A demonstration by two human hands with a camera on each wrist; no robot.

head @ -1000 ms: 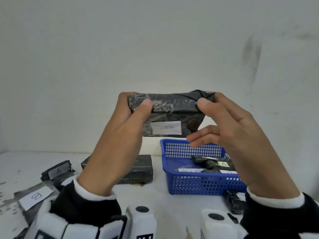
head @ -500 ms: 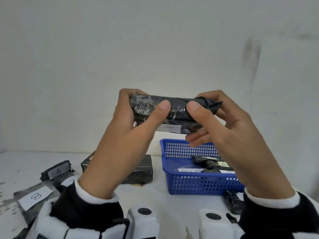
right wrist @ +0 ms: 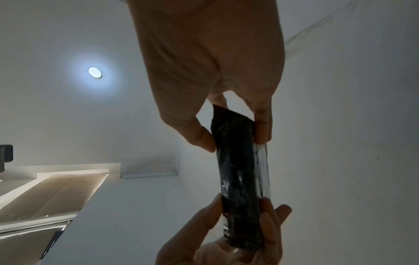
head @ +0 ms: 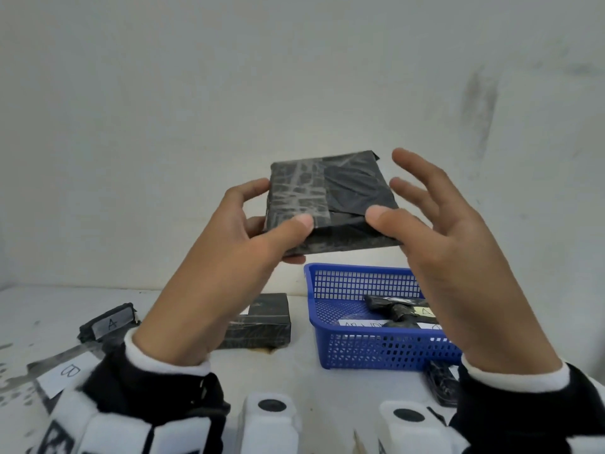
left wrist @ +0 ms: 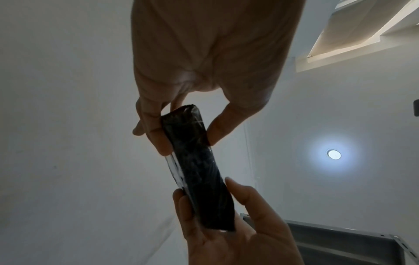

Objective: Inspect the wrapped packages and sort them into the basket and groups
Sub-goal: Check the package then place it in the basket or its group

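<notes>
You hold a black wrapped package (head: 330,198) up in the air above the blue basket (head: 376,350), its taped broad face turned toward you. Your left hand (head: 229,273) grips its left end, thumb on top and fingers curled underneath. Your right hand (head: 458,257) pinches the right end between thumb and lower fingers, while its upper fingers spread loose. Inside the basket lies a small package labelled A (head: 401,311). On the table (head: 294,371) another dark package (head: 262,322) sits just left of the basket.
</notes>
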